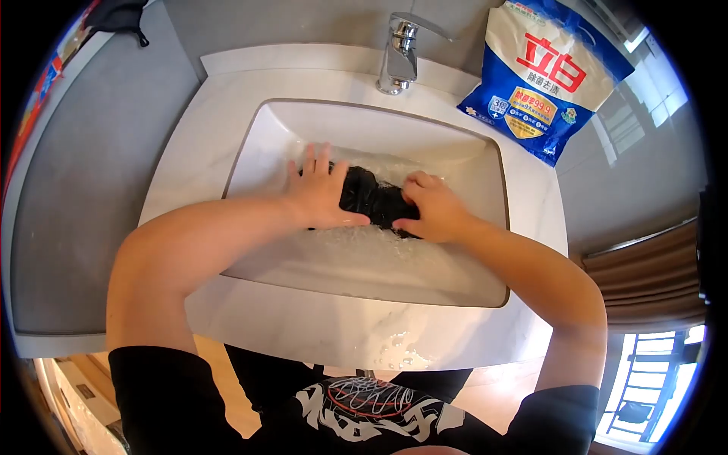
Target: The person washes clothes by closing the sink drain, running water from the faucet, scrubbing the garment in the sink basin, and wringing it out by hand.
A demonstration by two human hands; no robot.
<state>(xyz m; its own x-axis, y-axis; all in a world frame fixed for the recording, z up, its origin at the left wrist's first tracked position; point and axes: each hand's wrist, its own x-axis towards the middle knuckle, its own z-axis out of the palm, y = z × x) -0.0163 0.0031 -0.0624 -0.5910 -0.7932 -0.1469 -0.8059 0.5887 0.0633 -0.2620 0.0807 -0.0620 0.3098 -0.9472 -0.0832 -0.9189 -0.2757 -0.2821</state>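
A wet black cloth (365, 193), perhaps a garment, lies bunched in water in the white sink basin (462, 277). Its exact kind cannot be made out. My left hand (322, 193) lies on the cloth's left end, palm down with fingers spread. At the right end, my right hand (434, 206) has its fingers curled round the cloth, thumb toward the middle. Part of the cloth is hidden under both hands. The water around it is rippled and slightly cloudy.
A chrome faucet (400, 57) stands behind the basin. A blue and white laundry detergent bag (542, 80) is at the counter's back right corner. Water drops (402, 350) dot the front of the white counter (303, 311). A grey panel (91, 182) rises on the left.
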